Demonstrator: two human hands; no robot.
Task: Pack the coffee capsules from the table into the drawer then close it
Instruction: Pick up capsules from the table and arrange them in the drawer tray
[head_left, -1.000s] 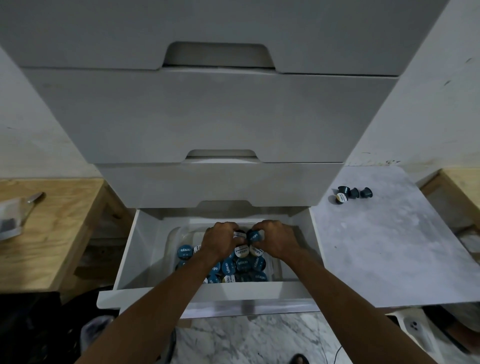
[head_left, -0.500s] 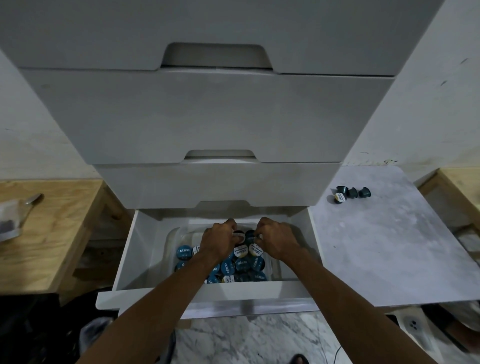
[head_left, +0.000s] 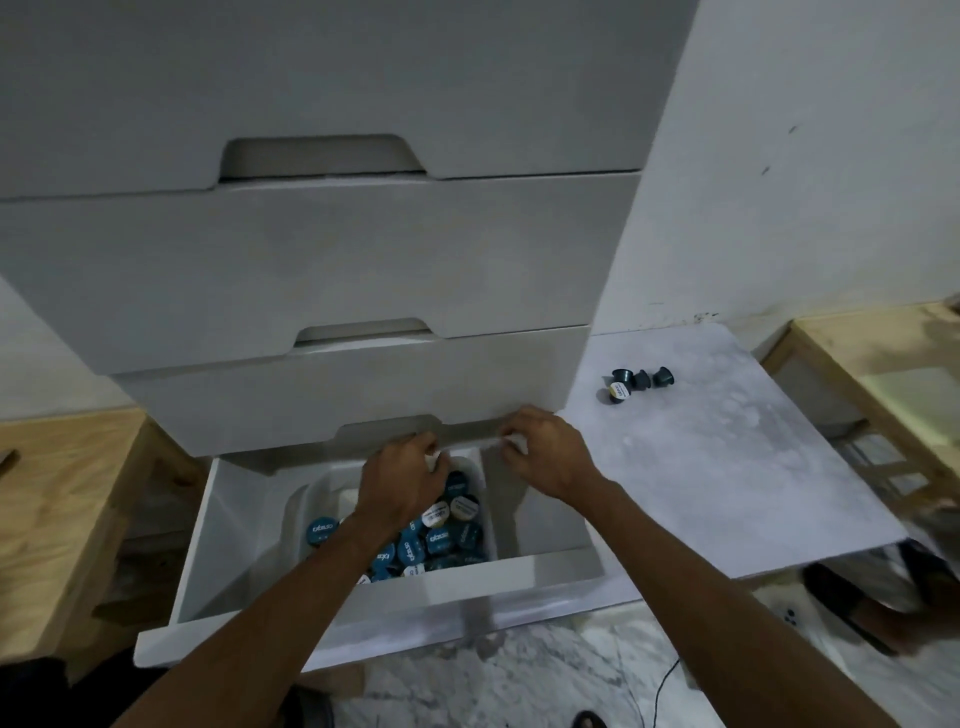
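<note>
The bottom drawer (head_left: 363, 618) was seen pulled out in the lower middle of the frame, below three closed drawer fronts (head_left: 337, 384). Inside it, a pale plastic bin (head_left: 487, 499) was set, and a heap of blue-topped and white-topped coffee capsules (head_left: 436, 538) was piled in the bin's right half.

The left hand (head_left: 402, 483) was held over the back of the bin, just above the heap, with its fingers curled downward. A pale patch was seen at its fingertips, but whether a capsule was pinched there could not be told.

The right hand (head_left: 545, 454) was raised at the back right of the drawer, close under the edge of the drawer front above, apart from the heap. Its fingers were bent inward, and a small whitish shape was seen at their tips; whether this was a held capsule could not be told.

Four dark capsules (head_left: 639, 382) were left in a close cluster on the grey marbled table (head_left: 727, 467) at the right of the frame, well apart from both hands. One was turned with its white top showing.
</note>
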